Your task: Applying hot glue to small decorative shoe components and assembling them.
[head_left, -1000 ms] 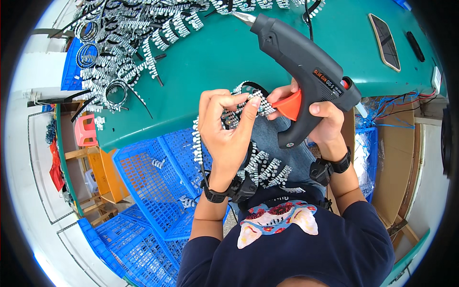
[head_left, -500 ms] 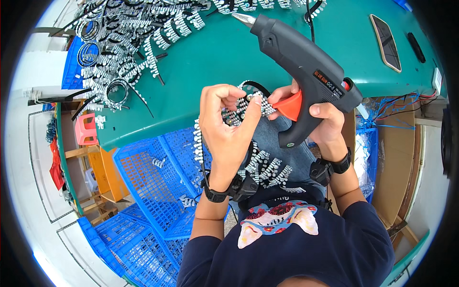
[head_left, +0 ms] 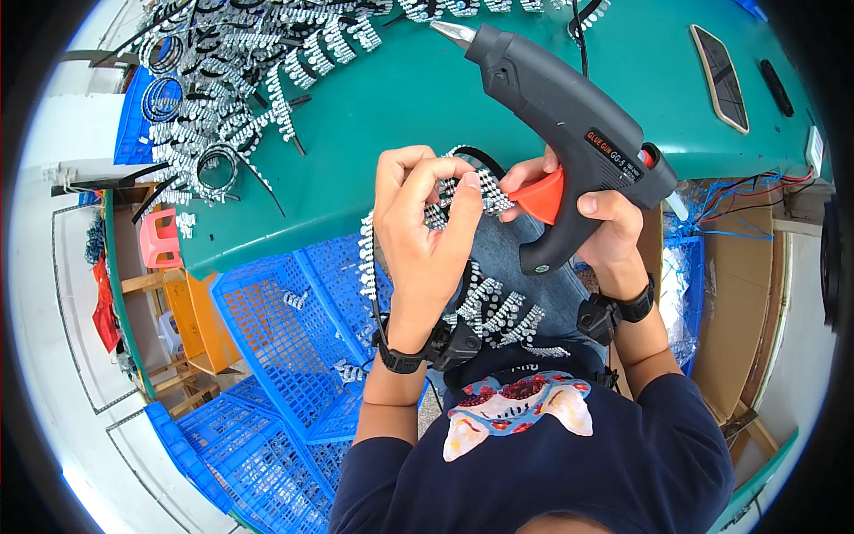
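Note:
My right hand (head_left: 614, 227) is wrapped round the grip of a black glue gun (head_left: 565, 107) with an orange trigger (head_left: 541, 198). Its metal nozzle points up and left, away from the work. Fingertips of that same hand, beyond the trigger, touch the edge of a rhinestone-studded trim (head_left: 492, 191) on a black band. On the trim's left side, my left hand (head_left: 420, 222) pinches with thumb and forefinger; what lies right between the tips is too small to make out. More sparkling trim (head_left: 498, 311) hangs down over my lap.
A large heap of rhinestone trims (head_left: 231, 80) covers the far left of the green table (head_left: 356, 133). At the right lie a phone (head_left: 719, 78) and a small black object (head_left: 776, 87). Blue plastic crates (head_left: 285, 347) stand below left, a cardboard box (head_left: 738, 294) below right.
My left thumb and forefinger have come together and shifted slightly left on the trim, whose studded face now shows more. The glue gun has barely moved.

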Available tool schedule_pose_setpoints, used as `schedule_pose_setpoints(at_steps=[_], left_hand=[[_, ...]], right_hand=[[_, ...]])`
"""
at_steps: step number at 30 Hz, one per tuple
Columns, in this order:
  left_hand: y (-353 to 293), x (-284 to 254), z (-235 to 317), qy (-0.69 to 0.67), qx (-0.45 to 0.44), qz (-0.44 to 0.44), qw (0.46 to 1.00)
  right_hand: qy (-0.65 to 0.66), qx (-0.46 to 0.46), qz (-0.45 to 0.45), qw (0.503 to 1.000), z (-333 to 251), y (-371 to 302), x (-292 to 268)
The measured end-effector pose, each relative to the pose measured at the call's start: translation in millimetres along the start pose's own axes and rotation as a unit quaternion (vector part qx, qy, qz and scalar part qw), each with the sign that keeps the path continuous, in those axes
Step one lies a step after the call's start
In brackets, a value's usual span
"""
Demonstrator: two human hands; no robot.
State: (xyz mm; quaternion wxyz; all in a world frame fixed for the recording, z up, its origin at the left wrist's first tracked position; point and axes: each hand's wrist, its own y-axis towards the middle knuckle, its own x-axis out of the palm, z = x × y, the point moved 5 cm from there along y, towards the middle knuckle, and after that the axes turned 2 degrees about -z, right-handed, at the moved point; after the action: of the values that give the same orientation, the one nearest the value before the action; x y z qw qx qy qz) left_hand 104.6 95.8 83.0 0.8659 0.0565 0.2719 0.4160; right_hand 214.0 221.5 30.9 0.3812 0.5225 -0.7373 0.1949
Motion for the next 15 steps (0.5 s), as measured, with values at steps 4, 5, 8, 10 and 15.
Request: schedule_pose_setpoints(at_steps=[4, 5, 8, 10, 15], left_hand=[[0.0, 2.2, -2.3, -0.009, 0.002, -0.002, 1.0], [0.0, 2.4, -2.5, -0.012, 0.003, -0.001, 1.0], [0.2, 1.6, -1.9, -0.013, 0.004, 0.001, 1.0], [0.5, 1.4, -2.2, -0.008, 0.013, 0.002, 1.0], [2.5, 3.7, -1.0, -0.008, 0.009, 0.018, 1.0]], right_hand=[[-0.002, 0.006, -0.006, 1.0, 0.3, -0.7, -2.8], [-0.002, 0.006, -0.005, 1.0, 0.2, -0.6, -2.8], [-0.003, 0.009, -0.007, 1.0, 0.2, 0.2, -1.0], [-0.003, 0.002, -0.001, 1.0, -0.4, 0.2, -0.3], [-0.009, 0.002, 0.001, 1.0, -0.7, -0.1, 0.0]])
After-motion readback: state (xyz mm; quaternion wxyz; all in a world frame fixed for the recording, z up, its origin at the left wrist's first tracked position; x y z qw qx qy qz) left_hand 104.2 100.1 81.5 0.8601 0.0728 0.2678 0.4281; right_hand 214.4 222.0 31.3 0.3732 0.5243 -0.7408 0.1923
